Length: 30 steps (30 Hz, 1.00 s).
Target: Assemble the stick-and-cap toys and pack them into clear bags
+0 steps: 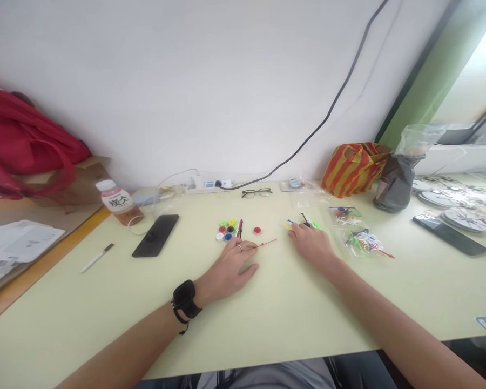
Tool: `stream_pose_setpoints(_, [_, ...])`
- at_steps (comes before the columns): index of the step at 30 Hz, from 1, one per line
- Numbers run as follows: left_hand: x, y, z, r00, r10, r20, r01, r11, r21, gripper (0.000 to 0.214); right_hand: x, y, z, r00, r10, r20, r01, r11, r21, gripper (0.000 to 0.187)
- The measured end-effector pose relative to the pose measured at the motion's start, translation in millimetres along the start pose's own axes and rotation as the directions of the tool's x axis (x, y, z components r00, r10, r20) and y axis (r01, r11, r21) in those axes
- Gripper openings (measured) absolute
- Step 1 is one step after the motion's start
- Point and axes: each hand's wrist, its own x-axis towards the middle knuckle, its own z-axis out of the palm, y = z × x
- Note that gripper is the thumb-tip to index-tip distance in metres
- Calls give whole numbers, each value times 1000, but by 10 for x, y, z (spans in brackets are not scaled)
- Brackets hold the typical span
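Note:
My left hand [229, 268], with a ring on one finger, lies low over the table with thumb apart and fingers stretched out. Its fingertips are beside a thin red arrow-shaped pointer [267, 242]; whether they touch it I cannot tell. Just beyond it sit several small round caps in white, blue, black, red, green and yellow, among them a blue cap [228, 236], with a row of thin coloured sticks [240, 228] alongside. A single red cap [257, 230] lies apart. My right hand [311, 241] has closed, bent fingers down among coloured pointers [305, 219]; its fingertips are partly hidden.
Clear bags of coloured pointers [362, 240] lie right of my right hand. Glasses [257, 193] and a power strip [210, 185] are by the wall. A phone [156, 235], bottle [119, 202] and pen [97, 258] are left; another phone [449, 234] and discs [465, 220] right.

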Motion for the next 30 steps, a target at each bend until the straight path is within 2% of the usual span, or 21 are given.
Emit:
stream_pose_setpoints(3, [-3,7,-12,1000,-2,6,2,1000,-18,33,-33,27,-12,999,30,-35,-29,999,15,30])
stream_pose_setpoints(6, [-6,19,-21,1000,10,-19,-11,999,-44,33,-83,22,-49,991,46,-123,-35,995,91,26])
stream_pose_setpoints(9, [-7,28,-22,998,9,-59,-13,997,-70,34,-155,-41,-89,972,-14,-236,85,952,295,22])
stream_pose_setpoints(11, [-7,31,-22,997,6,-76,-14,995,-97,35,-210,-103,-104,955,-97,-279,227,846,482,21])
stream_pose_setpoints(13, [-4,33,-24,997,8,-80,-19,991,-135,35,-258,-163,-105,940,-182,-289,331,700,633,25])
stream_pose_setpoints(15, [-1,33,-28,997,11,-82,-24,985,-168,35,-285,-201,-93,931,-231,-281,364,599,713,27])
stream_pose_setpoints(16, [0,33,-30,996,11,-84,-26,984,-179,35,-288,-210,-84,930,-243,-276,367,577,729,27])
stream_pose_setpoints(21, [0,35,-37,993,21,-113,-34,992,-120,39,-246,-175,-72,929,-235,-284,369,618,694,17])
stream_pose_setpoints(25, [7,29,-46,979,-16,-201,16,1000,0,40,-216,-125,-87,936,-151,-317,338,635,695,16])
stream_pose_setpoints(30, [13,-15,-34,973,-52,-225,49,999,-16,35,-193,-114,-40,966,-69,-248,236,621,748,18])
